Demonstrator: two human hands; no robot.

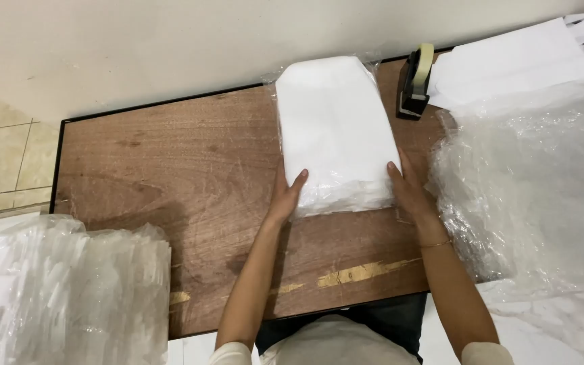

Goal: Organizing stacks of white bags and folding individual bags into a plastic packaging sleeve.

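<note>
A: Head view first: we see a white stack of flat folded paper wrapped in clear plastic film [336,128] lying on the brown wooden worktop [170,162], toward its far edge by the wall.

B: We read its long axis as running away from the person, the far end nearly touching the wall and the near end pointing back at the body, tilted slightly to the right.

A: The left hand [287,197] lies flat and open against the near left corner of the stack, fingers extended. The right hand [408,188] is open too, palm pressed along the near right edge; neither hand grips it.

B: Around it we see a black tape dispenser with pale tape [415,82] just right of the far end, a crinkled heap of clear plastic film [535,189] on the right, and a pile of clear plastic bags [62,284] at lower left.
</note>
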